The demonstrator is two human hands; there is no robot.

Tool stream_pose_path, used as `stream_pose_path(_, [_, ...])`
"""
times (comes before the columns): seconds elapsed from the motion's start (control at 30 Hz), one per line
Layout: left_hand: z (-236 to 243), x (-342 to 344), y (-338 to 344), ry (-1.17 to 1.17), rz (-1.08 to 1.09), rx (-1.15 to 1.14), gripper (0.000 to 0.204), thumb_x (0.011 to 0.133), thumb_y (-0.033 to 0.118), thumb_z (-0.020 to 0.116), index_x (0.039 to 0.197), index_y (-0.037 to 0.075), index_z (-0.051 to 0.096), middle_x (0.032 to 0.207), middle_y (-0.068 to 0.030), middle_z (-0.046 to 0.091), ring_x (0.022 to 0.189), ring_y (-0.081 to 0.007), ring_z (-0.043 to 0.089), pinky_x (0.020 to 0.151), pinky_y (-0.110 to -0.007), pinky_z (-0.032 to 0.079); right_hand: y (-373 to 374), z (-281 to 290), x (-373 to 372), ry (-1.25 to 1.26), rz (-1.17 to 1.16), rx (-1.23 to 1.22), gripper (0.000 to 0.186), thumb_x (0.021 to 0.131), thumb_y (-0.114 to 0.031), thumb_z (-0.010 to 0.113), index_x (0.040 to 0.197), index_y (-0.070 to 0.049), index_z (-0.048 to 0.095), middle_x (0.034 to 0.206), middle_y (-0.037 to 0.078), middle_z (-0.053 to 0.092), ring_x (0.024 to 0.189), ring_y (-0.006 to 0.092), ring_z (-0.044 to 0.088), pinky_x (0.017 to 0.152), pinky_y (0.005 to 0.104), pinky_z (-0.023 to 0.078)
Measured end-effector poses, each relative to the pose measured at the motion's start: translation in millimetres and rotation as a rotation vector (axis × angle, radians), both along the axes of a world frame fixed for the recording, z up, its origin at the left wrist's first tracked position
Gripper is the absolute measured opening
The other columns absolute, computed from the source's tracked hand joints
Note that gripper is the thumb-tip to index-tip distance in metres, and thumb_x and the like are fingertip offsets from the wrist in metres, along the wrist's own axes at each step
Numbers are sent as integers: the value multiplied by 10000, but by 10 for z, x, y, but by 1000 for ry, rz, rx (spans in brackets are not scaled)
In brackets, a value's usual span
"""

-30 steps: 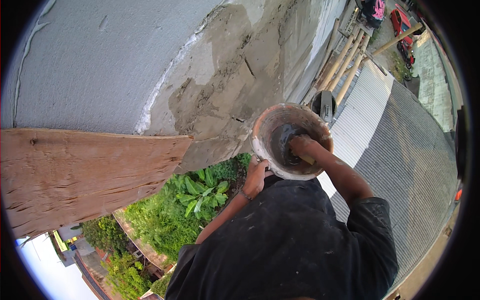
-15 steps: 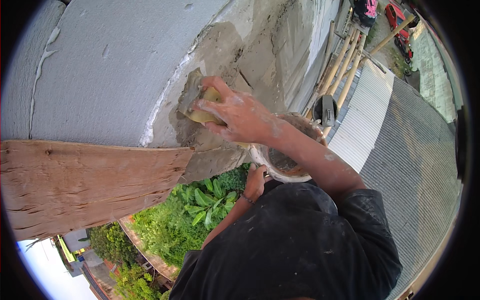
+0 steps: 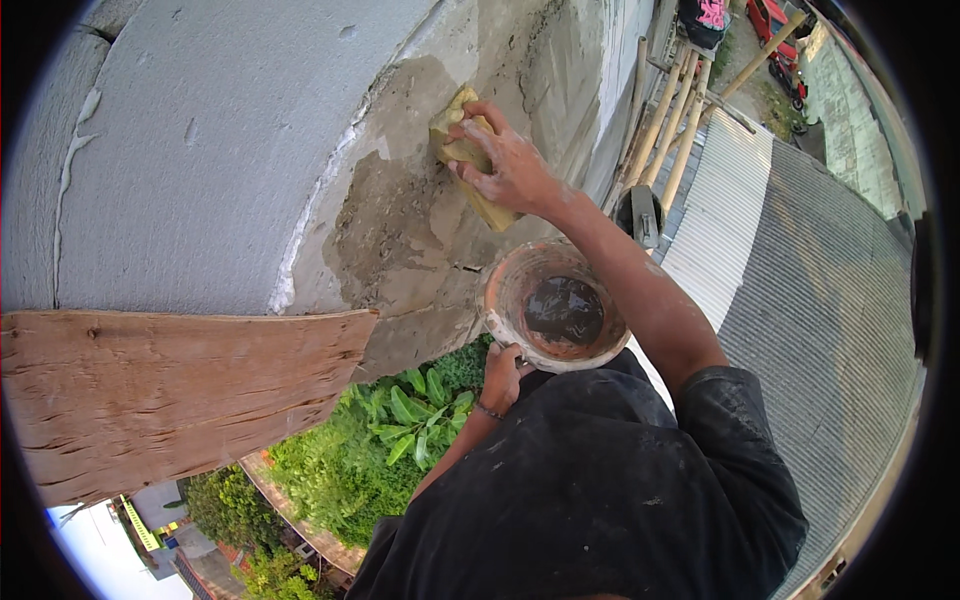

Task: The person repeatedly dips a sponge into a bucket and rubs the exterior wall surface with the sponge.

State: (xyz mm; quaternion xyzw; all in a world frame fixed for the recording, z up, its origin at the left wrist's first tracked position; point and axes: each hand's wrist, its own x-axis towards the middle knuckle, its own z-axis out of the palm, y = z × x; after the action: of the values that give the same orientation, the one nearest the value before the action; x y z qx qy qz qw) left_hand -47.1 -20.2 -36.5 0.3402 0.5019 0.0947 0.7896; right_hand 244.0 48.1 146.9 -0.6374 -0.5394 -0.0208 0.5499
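My right hand (image 3: 512,165) is closed on a yellow sponge (image 3: 470,160), its fingers pressed into the top side. The sponge lies against the wall's patch of damp grey-brown mortar (image 3: 400,215), where a dark wet area spreads below and left of it. My left hand (image 3: 503,375) grips the near-left rim of a round bucket (image 3: 505,300), thumb on the edge. Inside the bucket is dark, murky water (image 3: 563,310). The bucket's rim and walls are smeared with dried mortar. My right forearm passes over its right side.
Smooth grey blocks (image 3: 230,150) with a white joint line adjoin the mortar. A wooden board (image 3: 180,395) juts in at left. Bamboo poles (image 3: 668,120) and a dark container (image 3: 640,215) stand at right, above corrugated roofing (image 3: 830,310). Green plants (image 3: 340,450) grow far below.
My right hand has slid the sponge up and to the right across the mortar, uncovering a wet, dark area. The bucket's inside now shows more fully, while my left hand keeps its rim.
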Motion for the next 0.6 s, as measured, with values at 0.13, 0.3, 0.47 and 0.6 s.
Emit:
stream_pose_path(0.13, [17, 62, 32, -66, 2, 15, 375, 857, 24, 470, 1227, -30, 444, 1127, -150, 585, 985, -292, 620, 838, -464, 548, -115, 34, 27, 94, 52, -126, 331, 850, -211, 631, 1161, -131, 551, 1244, 112, 475, 966, 353, 606, 824, 459, 491])
stream_pose_path(0.3, [18, 97, 52, -20, -21, 26, 362, 870, 36, 462, 1228, -20, 463, 1110, -130, 606, 970, -273, 628, 813, -451, 553, -926, -588, -32, 178, 95, -522, 358, 810, -228, 664, 1138, -122, 565, 1243, 118, 503, 1062, 337, 579, 883, 440, 469])
stream_pose_path(0.47, [311, 306, 21, -41, -101, 67, 418, 871, 35, 458, 1286, 3, 426, 1198, -131, 564, 1011, -271, 608, 824, -450, 547, -1335, -1555, -305, 52, 374, -1349, 383, 770, -310, 678, 1107, -129, 662, 1124, 149, 662, 1048, 326, 633, 884, 421, 498])
stream_pose_path(0.6, [361, 435, 38, -20, -167, 83, 423, 853, 43, 489, 1270, 13, 420, 1216, -152, 536, 1072, -290, 580, 845, -486, 542, -1452, -2439, -497, -268, 301, -1408, 474, 802, -351, 653, 1210, -109, 643, 1141, 173, 663, 1084, 304, 633, 910, 445, 497])
